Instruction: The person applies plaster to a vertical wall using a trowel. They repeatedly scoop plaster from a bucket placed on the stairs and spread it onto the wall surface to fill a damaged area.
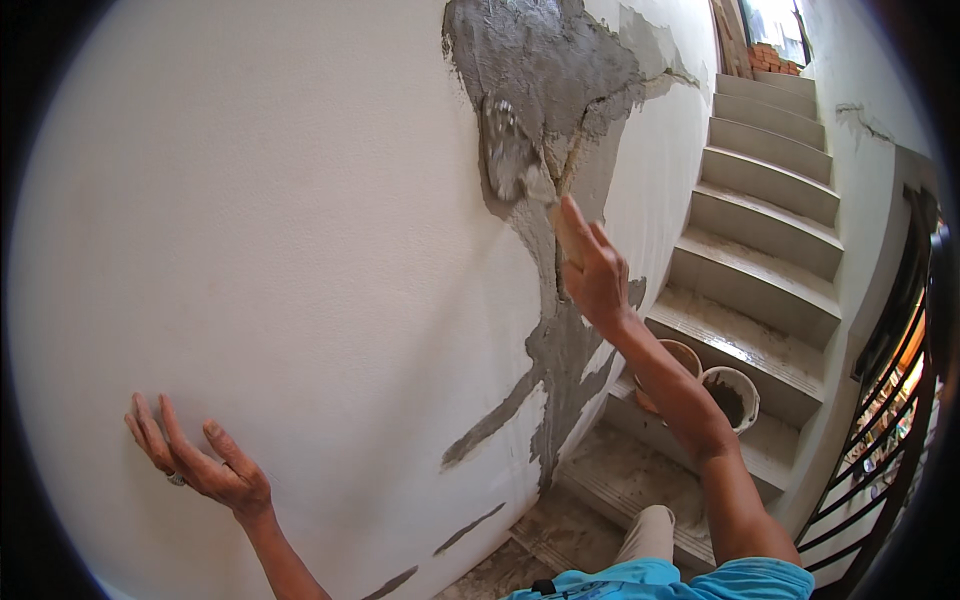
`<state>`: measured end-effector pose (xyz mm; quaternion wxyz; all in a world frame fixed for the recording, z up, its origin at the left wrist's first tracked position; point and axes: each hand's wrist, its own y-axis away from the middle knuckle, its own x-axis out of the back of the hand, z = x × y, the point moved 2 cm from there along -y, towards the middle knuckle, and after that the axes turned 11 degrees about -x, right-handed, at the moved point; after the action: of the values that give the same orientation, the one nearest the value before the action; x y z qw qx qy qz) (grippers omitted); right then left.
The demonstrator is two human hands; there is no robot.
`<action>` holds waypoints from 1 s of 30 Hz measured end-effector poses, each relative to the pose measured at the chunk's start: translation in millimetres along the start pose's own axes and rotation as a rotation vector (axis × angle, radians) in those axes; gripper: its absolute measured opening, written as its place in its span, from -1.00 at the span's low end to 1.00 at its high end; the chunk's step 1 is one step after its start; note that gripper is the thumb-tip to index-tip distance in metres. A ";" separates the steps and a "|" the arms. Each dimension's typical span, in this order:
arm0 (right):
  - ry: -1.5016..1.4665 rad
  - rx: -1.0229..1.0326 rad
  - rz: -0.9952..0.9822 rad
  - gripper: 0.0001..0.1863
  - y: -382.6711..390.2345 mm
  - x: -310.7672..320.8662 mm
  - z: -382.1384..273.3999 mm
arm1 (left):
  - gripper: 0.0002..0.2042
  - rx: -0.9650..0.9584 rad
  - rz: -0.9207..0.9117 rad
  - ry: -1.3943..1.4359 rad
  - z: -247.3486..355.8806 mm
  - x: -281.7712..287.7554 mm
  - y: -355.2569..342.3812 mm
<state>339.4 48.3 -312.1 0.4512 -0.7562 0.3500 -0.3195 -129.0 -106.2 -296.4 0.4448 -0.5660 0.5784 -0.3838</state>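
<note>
My right hand (597,272) is closed round the handle of a trowel (510,155), whose blade is blurred and lies against the wall. Under and around the blade is a patch of wet grey mortar (545,60), with a crack running down through its right side. Smears of mortar continue down the wall below my hand. On the left, my left hand (205,462) rests on the bare white wall (300,250), fingers stretched out, a ring on one of them. It holds nothing.
Concrete stairs (765,220) climb at the right. Two buckets stand on a step beside my right forearm; the white bucket (730,398) holds dark mortar, the brownish bucket (682,356) is partly hidden. A black metal railing (880,430) lines the right edge. Bricks (773,58) lie at the top.
</note>
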 end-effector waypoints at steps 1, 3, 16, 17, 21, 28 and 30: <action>0.018 0.021 -0.014 -0.04 13.6 0.0 0.9 | -0.54 0.000 0.003 0.007 -0.2 0.2 -0.2; -0.017 -0.006 -0.073 -0.05 35.9 8.5 3.9 | -0.54 0.001 0.001 0.002 -0.7 1.0 1.3; -0.024 -0.081 0.110 -0.10 -56.9 3.0 4.3 | -0.54 0.003 -0.015 -0.016 -2.8 -0.9 3.4; -0.026 -0.096 0.079 -0.09 -57.1 0.9 4.3 | -0.54 -0.006 -0.009 -0.014 -3.2 -1.5 2.7; -0.031 -0.133 -0.026 -0.07 -13.6 4.9 2.6 | -0.54 -0.009 -0.013 -0.004 -2.3 -1.4 5.3; -0.035 -0.084 0.012 -0.06 -8.4 33.1 10.0 | -0.53 -0.005 -0.021 -0.004 -1.6 0.4 2.7; -0.041 -0.050 0.087 -0.05 -32.6 23.9 10.3 | -0.54 0.009 -0.011 0.015 -0.3 0.8 2.2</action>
<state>368.6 44.8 -282.5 0.4525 -0.7577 0.3813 -0.2751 -129.9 -106.8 -298.4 0.4407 -0.5642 0.5771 -0.3930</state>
